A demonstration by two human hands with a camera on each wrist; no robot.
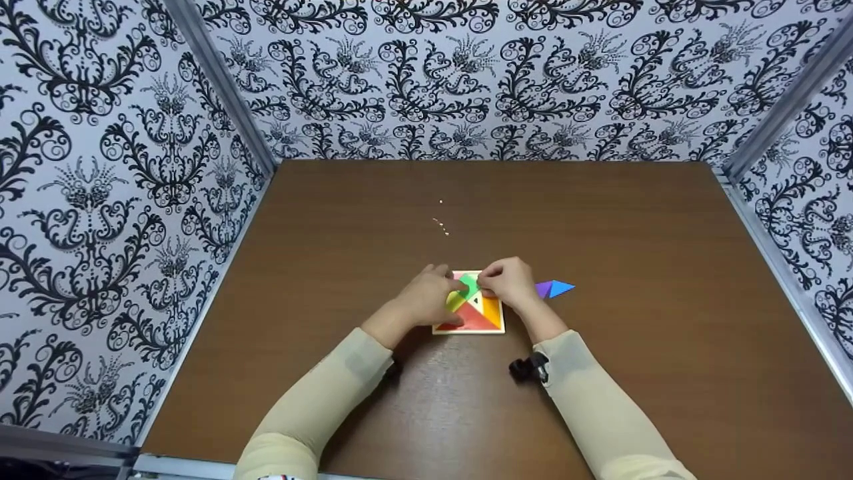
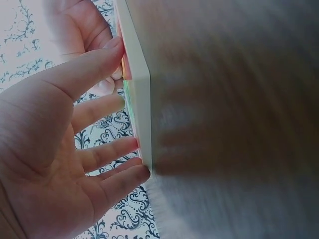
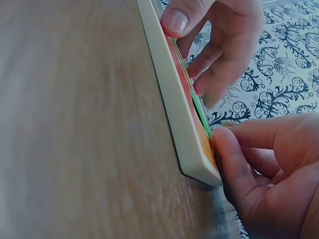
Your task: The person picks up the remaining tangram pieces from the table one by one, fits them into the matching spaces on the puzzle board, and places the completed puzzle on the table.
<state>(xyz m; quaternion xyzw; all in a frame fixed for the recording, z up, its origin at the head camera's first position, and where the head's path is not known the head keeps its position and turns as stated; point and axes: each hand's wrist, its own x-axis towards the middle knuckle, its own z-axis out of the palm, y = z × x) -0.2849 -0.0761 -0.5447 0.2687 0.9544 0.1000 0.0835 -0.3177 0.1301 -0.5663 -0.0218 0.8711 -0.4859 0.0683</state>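
Note:
A square, cream-rimmed tangram tray (image 1: 468, 333) lies on the table between the two hands. In it are a red triangle (image 1: 472, 321), an orange piece (image 1: 492, 311), a yellow piece (image 1: 454, 301) and a green piece (image 1: 470, 285). My left hand (image 1: 426, 295) reaches over the tray's left side, fingers spread and fairly straight, fingertips touching the pieces and edge. My right hand (image 1: 512, 285) pinches the green piece between thumb and fingers at the upper right; the right wrist view shows its edge slightly raised, with a dark gap beneath. The right fingertips partly cover that corner.
Just right of the right hand, a purple piece (image 1: 544, 289) and a blue triangle (image 1: 561, 288) lie side by side on the brown table (image 1: 346, 227). Patterned walls (image 1: 440, 80) enclose the table at the back and sides. Small bright specks show beyond the tray.

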